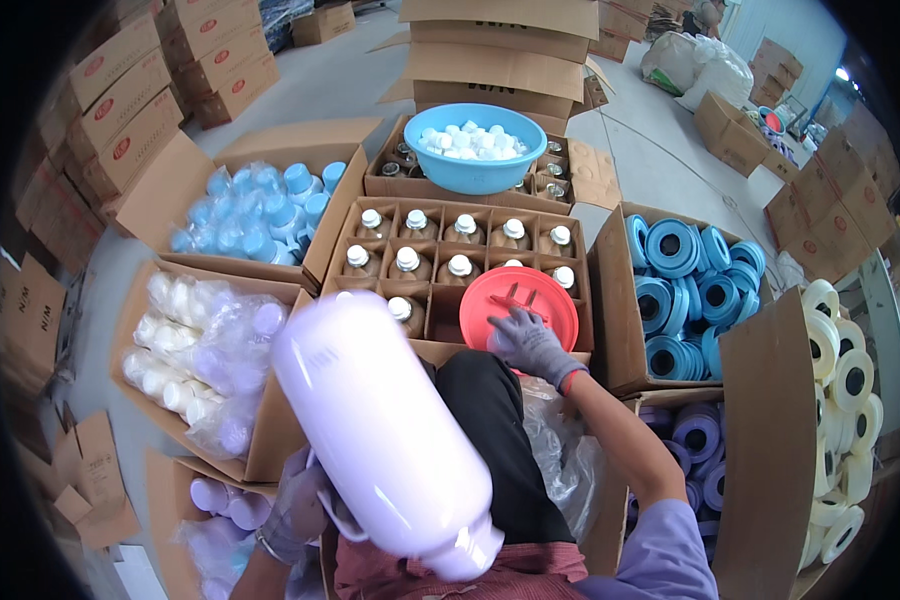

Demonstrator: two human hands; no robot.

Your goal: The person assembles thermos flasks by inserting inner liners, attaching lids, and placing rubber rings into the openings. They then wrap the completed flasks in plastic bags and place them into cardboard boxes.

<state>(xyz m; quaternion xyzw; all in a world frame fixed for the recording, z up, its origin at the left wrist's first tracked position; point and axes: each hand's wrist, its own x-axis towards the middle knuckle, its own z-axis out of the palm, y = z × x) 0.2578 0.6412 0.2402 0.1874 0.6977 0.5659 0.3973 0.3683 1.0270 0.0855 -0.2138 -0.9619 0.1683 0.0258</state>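
Observation:
A pale lavender thermos jug (385, 430) lies slanted across my lap, its narrower neck end toward me at the lower right. My left hand (298, 505), in a grey glove, is closed round the handle at its left side. My right hand (536, 348), gloved too, reaches over a round red plastic dish (555, 300) on the front right of a divided carton. Its fingers are bent down at the dish; whatever they grip is too small or hidden to make out. Slim reddish pieces or slots show just beyond the fingertips.
Ahead, the divided carton (345, 235) holds silvery-topped bottles; a blue basin (440, 170) of white caps stands behind. Cartons at left hold blue parts (295, 215) and bagged white and lavender parts (185, 340). At right are blue rings (670, 250), purple rings (698, 435) and cream rings (852, 380).

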